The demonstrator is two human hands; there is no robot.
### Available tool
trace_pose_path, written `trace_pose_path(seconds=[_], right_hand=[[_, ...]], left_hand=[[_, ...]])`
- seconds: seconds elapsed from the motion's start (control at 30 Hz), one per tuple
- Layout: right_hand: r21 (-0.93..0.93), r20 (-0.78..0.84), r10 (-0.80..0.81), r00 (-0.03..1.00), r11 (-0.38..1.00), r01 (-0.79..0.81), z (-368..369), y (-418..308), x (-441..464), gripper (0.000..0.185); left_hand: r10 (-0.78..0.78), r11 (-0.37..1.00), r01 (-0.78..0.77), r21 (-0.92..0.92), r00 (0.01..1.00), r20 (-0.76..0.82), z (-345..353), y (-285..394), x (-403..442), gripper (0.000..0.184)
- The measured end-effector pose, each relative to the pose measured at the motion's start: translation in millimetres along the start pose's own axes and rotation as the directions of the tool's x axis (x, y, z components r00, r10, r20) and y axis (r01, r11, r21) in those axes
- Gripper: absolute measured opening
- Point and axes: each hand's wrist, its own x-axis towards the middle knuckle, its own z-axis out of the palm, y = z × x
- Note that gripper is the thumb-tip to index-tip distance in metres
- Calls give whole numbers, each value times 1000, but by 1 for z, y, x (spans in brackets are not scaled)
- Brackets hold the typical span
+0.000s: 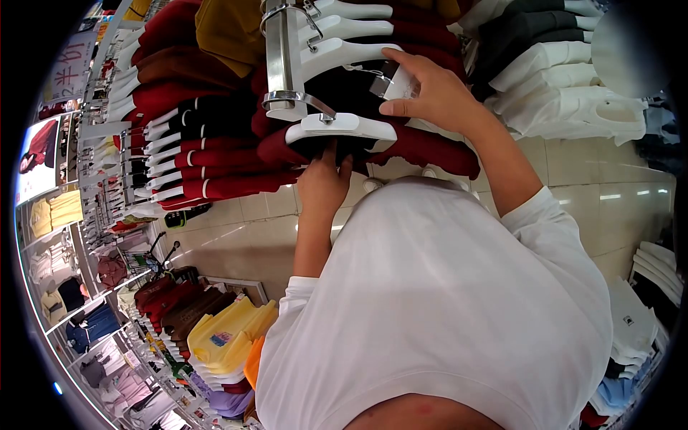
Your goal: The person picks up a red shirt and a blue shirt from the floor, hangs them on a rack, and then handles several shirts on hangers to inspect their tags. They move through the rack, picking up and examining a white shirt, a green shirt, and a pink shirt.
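A dark red garment (437, 149) hangs on a white hanger (340, 129) at the front of a metal display arm (285, 64). My left hand (322, 183) is at its neckline, with the fingertips partly inside the collar and the thumb against the cloth. My right hand (437, 93) is spread at the white hanger behind (340, 54), its fingertips by that hanger's right end. Between its thumb and fingers hang a clear-and-white tag (400, 84) and a small dark tag (380, 84) on a string.
More red and black garments (215, 154) hang on white hangers to the left, with mustard garments (231, 32) above. White tops (566, 107) hang at the right. Tiled floor (244, 233) shows around me. A yellow shirt (229, 333) hangs on a rack at lower left.
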Motion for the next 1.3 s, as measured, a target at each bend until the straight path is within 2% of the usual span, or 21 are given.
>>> trace_pose_path(seconds=[0.1,0.4,0.5,0.6,0.7,0.8,0.9,1.1,1.2,1.3], right_hand=[[-62,39,-4,999,998,6,-2,-2,-1,86],[-127,-90,-102,991,988,90,2,1,-2,76],[-84,-37,2,999,996,-5,-3,-8,-2,73],[-69,-46,-3,999,998,0,-2,-6,-2,71],[-43,-20,78,997,996,-79,-5,-10,-1,70],[-30,-76,4,997,1000,-6,2,1,1,69],[-33,-61,-1,998,999,-1,2,3,2,68],[-23,-24,45,999,999,-46,-1,2,3,71],[-37,-67,10,998,999,-12,1,4,2,76],[-24,0,69,998,997,-69,-5,-2,2,83]], left_hand=[[-8,1000,8,-14,1000,9,-2,2,0,47],[-2,1000,2,-10,1000,5,1,-1,2,47],[-1,1000,1,-10,1000,3,0,-1,2,47],[10,1000,-10,-14,1000,-4,1,-1,3,46],[19,1000,-20,-12,1000,-16,2,-2,3,46],[22,1000,-22,-11,1000,-23,3,-3,3,45],[21,1000,-21,-13,999,-27,4,-3,3,46],[7,1000,-7,-9,1000,-12,4,-3,4,46],[-2,1000,2,-8,1000,0,3,-2,4,47],[3,1000,-3,2,1000,0,3,-2,5,47]])
